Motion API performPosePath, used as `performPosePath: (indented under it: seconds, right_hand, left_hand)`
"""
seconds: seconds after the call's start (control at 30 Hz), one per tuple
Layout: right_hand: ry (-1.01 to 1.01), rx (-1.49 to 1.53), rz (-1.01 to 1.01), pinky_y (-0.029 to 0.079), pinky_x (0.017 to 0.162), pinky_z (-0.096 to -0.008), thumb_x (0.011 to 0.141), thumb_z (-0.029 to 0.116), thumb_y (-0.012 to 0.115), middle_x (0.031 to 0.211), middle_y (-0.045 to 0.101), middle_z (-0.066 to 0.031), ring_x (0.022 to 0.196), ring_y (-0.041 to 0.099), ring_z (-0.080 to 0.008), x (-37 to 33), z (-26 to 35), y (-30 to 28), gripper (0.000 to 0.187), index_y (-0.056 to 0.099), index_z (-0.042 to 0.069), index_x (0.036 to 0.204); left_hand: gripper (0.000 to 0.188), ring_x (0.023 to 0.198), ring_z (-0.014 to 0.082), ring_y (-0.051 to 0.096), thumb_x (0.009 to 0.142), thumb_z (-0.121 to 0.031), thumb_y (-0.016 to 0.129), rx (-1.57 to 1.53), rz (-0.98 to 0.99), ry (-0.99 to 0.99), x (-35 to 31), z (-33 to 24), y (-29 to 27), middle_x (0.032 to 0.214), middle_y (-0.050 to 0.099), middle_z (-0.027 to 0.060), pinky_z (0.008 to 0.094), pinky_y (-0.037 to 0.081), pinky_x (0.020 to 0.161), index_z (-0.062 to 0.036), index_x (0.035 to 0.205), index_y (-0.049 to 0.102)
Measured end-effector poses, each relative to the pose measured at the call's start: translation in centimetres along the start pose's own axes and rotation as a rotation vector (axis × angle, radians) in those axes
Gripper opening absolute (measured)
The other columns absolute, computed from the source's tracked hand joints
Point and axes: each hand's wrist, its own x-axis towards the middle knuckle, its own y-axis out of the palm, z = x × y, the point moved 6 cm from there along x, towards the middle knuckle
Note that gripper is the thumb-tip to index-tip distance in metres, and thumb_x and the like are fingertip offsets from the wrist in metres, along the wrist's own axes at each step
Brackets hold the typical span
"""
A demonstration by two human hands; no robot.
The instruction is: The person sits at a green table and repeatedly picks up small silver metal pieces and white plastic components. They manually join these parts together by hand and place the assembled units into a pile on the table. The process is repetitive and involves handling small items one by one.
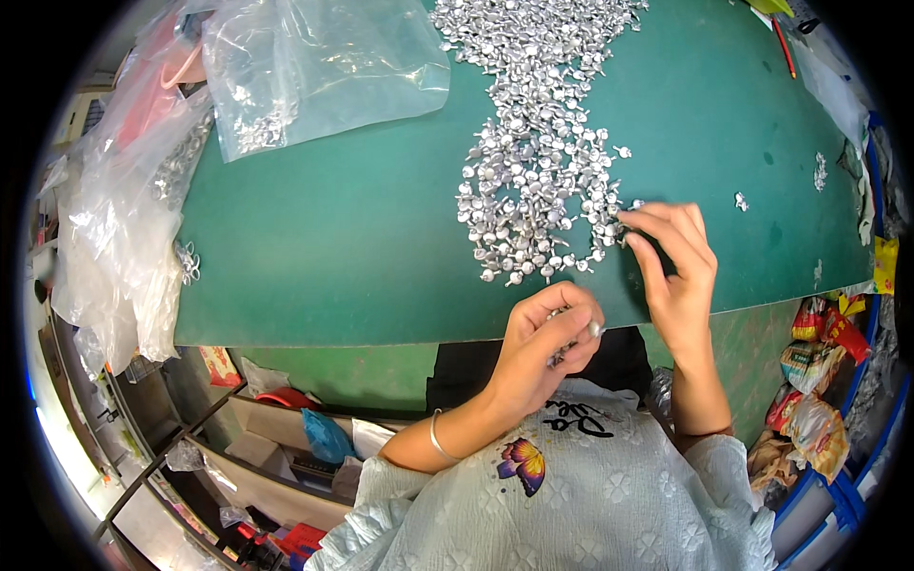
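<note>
A long pile of small silver metal parts (538, 143) spreads down the middle of the green table (333, 238). My right hand (676, 266) reaches to the pile's near right edge, thumb and forefinger pinching at one of the parts there. My left hand (547, 343) is curled at the table's front edge, fingers closed around a bunch of the same silver parts, some showing between the fingers. A thin bangle sits on my left wrist.
A clear plastic bag (314, 67) with a few silver parts lies at the back left. More plastic bags (124, 209) hang off the table's left edge. Loose parts (821, 171) lie at the right. A red pen (785, 48) lies far right. Snack packets (819, 381) fill blue shelves below right.
</note>
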Motion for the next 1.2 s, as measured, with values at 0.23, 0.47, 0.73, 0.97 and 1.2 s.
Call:
performPosePath:
  seconds: [0.23, 0.47, 0.73, 0.97, 1.2]
  right_hand:
    - [-0.277, -0.459, 0.139, 0.03, 0.08, -0.0436, 0.066, 0.007, 0.065, 0.096, 0.056, 0.0005, 0.089, 0.048, -0.0206, 1.3, 0.8, 1.2, 0.014, 0.063, 0.012, 0.079]
    - [-0.311, -0.415, 0.178, 0.028, 0.088, -0.0455, 0.065, 0.009, 0.067, 0.093, 0.056, 0.0002, 0.091, 0.049, -0.0211, 1.6, 0.9, 1.7, 0.013, 0.062, 0.009, 0.077]
    - [-0.194, -0.264, 0.147, 0.029, 0.088, -0.0391, 0.066, 0.014, 0.068, 0.102, 0.054, -0.0029, 0.094, 0.048, -0.0236, 2.0, 1.8, 1.9, 0.032, 0.06, 0.008, 0.097]
    - [-0.29, -0.218, 0.327, 0.029, 0.092, -0.0423, 0.071, 0.011, 0.065, 0.109, 0.053, -0.0049, 0.108, 0.045, -0.0256, 1.6, 2.5, 4.5, 0.03, 0.059, 0.008, 0.1]
    - [-0.25, -0.237, 0.227, 0.032, 0.086, -0.0395, 0.068, 0.004, 0.065, 0.092, 0.057, -0.0043, 0.096, 0.051, -0.0241, 1.3, 1.6, 1.8, 0.014, 0.061, 0.005, 0.081]
  left_hand:
    - [0.022, 0.047, 0.0051, 0.035, 0.091, -0.019, 0.045, -0.002, -0.075, -0.042, 0.4, -0.3, -0.4, 0.064, 0.045, 0.0007, 0.0184, 0.023, 0.04, -0.0006, 0.084, 0.054]
    - [0.025, 0.046, 0.0044, 0.032, 0.092, -0.021, 0.047, 0.16, -0.171, -0.067, 0.3, 0.1, -1.0, 0.058, 0.038, -0.0033, 0.0186, 0.024, 0.04, 0.0014, 0.085, 0.057]
    - [0.023, 0.047, 0.0034, 0.03, 0.091, -0.018, 0.049, 0.282, -0.205, -0.028, -0.1, -0.3, -0.9, 0.055, 0.037, -0.0047, 0.0186, 0.023, 0.041, 0.0029, 0.089, 0.06]
    - [0.029, 0.046, 0.0035, 0.031, 0.093, -0.022, 0.045, 0.214, -0.091, -0.104, -0.8, 0.2, -1.0, 0.054, 0.035, -0.0047, 0.0184, 0.023, 0.041, 0.0025, 0.086, 0.059]
    - [0.026, 0.047, 0.0037, 0.032, 0.093, -0.021, 0.044, 0.224, -0.092, -0.056, -1.2, -0.3, -1.3, 0.058, 0.038, -0.0033, 0.0174, 0.024, 0.042, 0.0018, 0.094, 0.057]
